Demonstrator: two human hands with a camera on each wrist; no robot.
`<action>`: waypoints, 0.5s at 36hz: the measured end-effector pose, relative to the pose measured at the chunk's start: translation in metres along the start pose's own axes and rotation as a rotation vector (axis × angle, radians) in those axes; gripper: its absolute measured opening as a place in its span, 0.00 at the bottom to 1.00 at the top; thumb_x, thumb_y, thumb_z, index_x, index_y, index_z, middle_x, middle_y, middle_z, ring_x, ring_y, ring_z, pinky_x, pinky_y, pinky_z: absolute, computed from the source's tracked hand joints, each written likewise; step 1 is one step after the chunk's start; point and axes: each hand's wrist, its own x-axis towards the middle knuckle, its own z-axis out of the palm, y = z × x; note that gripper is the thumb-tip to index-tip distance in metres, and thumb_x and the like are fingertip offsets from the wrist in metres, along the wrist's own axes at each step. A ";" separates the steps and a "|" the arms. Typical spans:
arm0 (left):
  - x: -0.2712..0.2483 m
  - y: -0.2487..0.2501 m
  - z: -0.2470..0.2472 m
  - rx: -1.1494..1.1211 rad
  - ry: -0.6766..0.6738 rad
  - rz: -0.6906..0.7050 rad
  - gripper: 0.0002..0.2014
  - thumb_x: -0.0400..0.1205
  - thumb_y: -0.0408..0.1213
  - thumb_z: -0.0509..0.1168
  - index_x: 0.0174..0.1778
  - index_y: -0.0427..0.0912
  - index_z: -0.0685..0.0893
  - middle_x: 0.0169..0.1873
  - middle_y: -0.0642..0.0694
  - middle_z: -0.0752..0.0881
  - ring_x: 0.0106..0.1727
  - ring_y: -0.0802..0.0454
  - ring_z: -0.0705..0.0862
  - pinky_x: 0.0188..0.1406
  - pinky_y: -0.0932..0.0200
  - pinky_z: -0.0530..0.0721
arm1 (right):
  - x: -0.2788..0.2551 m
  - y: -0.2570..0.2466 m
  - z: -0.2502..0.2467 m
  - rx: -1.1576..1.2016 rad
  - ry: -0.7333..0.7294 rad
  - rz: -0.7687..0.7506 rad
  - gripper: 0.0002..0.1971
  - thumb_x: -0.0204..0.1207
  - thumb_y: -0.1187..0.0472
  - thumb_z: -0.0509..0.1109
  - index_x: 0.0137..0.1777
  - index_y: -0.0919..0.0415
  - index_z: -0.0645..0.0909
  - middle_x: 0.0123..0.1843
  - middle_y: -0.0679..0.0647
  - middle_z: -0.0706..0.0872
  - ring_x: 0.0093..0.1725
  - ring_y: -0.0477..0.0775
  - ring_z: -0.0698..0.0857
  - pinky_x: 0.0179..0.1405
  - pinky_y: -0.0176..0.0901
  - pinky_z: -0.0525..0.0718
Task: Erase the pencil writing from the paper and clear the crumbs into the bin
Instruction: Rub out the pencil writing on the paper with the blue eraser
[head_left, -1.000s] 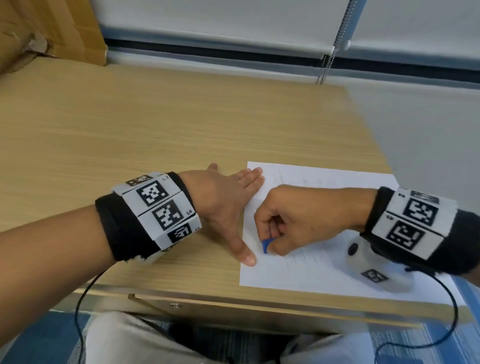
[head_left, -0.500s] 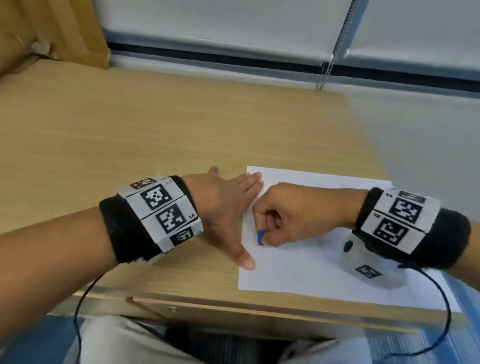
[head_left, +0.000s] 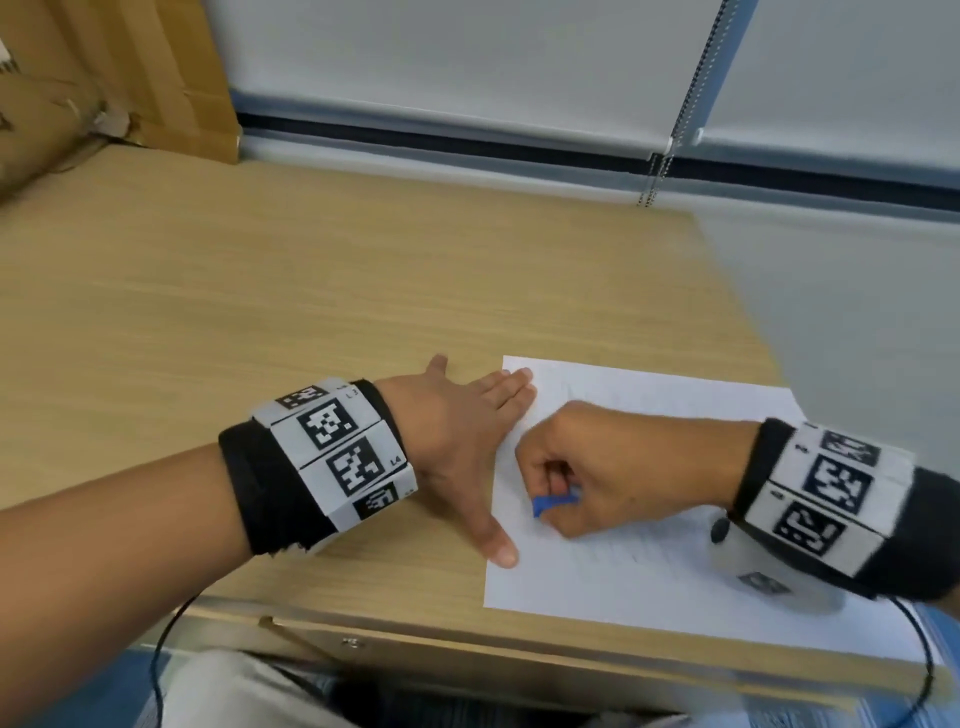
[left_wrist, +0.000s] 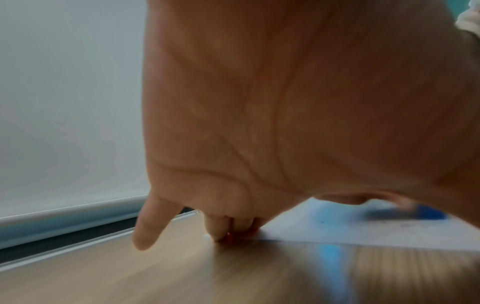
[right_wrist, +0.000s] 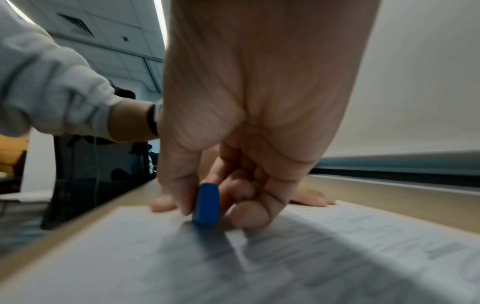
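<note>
**Risk: sheet creasing under the eraser stroke**

The paper (head_left: 649, 545) lies at the desk's (head_left: 311, 291) near right corner. A hard rub toward its unpinned right side could buckle it, judging by the one-sided hold.

Left hand (head_left: 457, 447): flat, fingers straight and together, thumb splayed, pressing the paper's left edge.

Right hand (head_left: 613, 467): knuckles up, thumb and fingers clamped on the blue eraser (head_left: 553, 503), its tip on the paper. No bin in view.

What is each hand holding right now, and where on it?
Right hand pinches the blue eraser by its upper sides, lower end on the paper. Left hand holds nothing, fingers flat on the paper's edge.
</note>
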 end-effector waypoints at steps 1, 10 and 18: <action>0.000 0.000 0.000 0.003 -0.003 0.000 0.73 0.60 0.81 0.64 0.82 0.44 0.25 0.81 0.53 0.25 0.83 0.57 0.30 0.79 0.30 0.31 | -0.002 -0.002 0.002 0.022 -0.045 -0.012 0.04 0.70 0.63 0.75 0.41 0.60 0.82 0.36 0.52 0.85 0.32 0.47 0.81 0.34 0.39 0.82; 0.000 0.000 -0.001 -0.008 -0.013 -0.007 0.73 0.60 0.80 0.66 0.81 0.45 0.24 0.81 0.54 0.24 0.83 0.58 0.31 0.78 0.31 0.29 | -0.001 0.007 -0.003 0.026 0.028 0.034 0.04 0.69 0.63 0.76 0.40 0.58 0.83 0.36 0.50 0.85 0.31 0.43 0.79 0.33 0.35 0.80; 0.000 0.003 -0.002 0.018 -0.015 -0.018 0.73 0.60 0.81 0.65 0.82 0.45 0.25 0.81 0.52 0.24 0.84 0.57 0.32 0.77 0.31 0.29 | 0.004 0.012 -0.012 0.028 0.093 0.065 0.05 0.69 0.63 0.77 0.38 0.57 0.83 0.30 0.42 0.80 0.29 0.40 0.77 0.31 0.30 0.75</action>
